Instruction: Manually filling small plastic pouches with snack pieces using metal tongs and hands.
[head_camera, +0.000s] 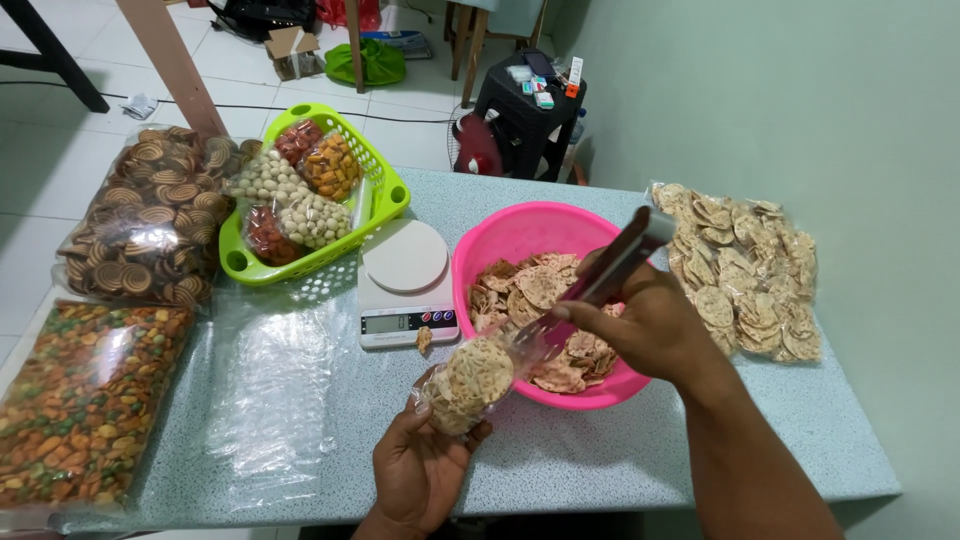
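- One pink bowl (500, 240) stood on the bench (600, 450), part full of flat round crackers.
- One green basket (385, 195) held five small sealed packs: two of pale round nuts, two reddish, one orange.
- One white kitchen scale (405, 285) sat between basket and bowl, its round plate bare, with a crumb just by its front edge.
- Three big clear sacks lay on the bench: a sack of spiral biscuits (150, 215) and a sack of mixed coloured snacks (85, 400) at the left, a sack of flat crackers (745, 265) at the right.
- A loose sheet of clear plastic bags (270, 390) lay flat in front of the scale.
- The left hand (420, 470) cupped a small clear bag of crackers (468, 380) from below, fingers curled round it, just in front of the bowl.
- The right hand (650, 325) was closed round one pair of metal tongs (610, 270); the tong tips were pressed together at the bag's mouth, over the bowl's near rim.
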